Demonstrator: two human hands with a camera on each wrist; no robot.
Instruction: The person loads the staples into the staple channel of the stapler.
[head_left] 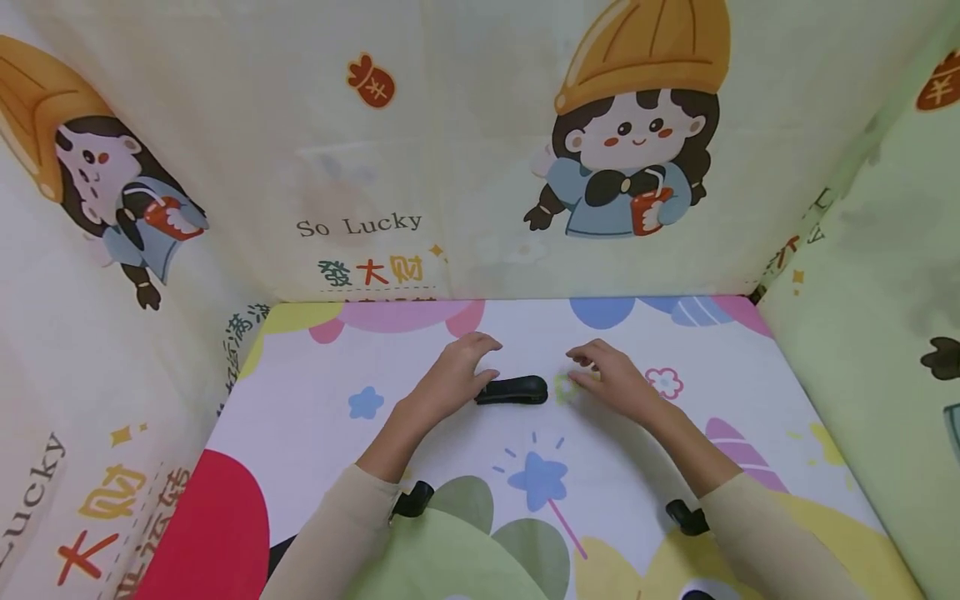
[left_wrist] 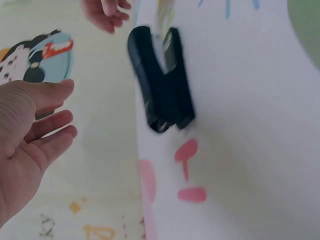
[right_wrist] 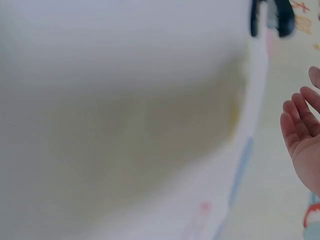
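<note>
A black stapler (head_left: 513, 389) lies on its side on the printed mat (head_left: 315, 417), between my two hands. My left hand (head_left: 457, 377) hovers just left of it with fingers spread and relaxed, the thumb near the stapler's end; I cannot tell if it touches. In the left wrist view that left hand (left_wrist: 35, 135) is open and apart from the stapler (left_wrist: 160, 80), whose jaw gapes a little. My right hand (head_left: 609, 379) rests to the right of the stapler, fingers loosely bent, holding nothing. The right wrist view is blurred; it shows the right hand's fingers (right_wrist: 300, 130) and the stapler (right_wrist: 272, 17) far off.
Cloth walls with cartoon figures (head_left: 630, 167) close in the mat at the back, left and right. Black wrist-camera mounts (head_left: 412, 498) sit on both beige sleeves. The mat carries flower, star and leaf prints.
</note>
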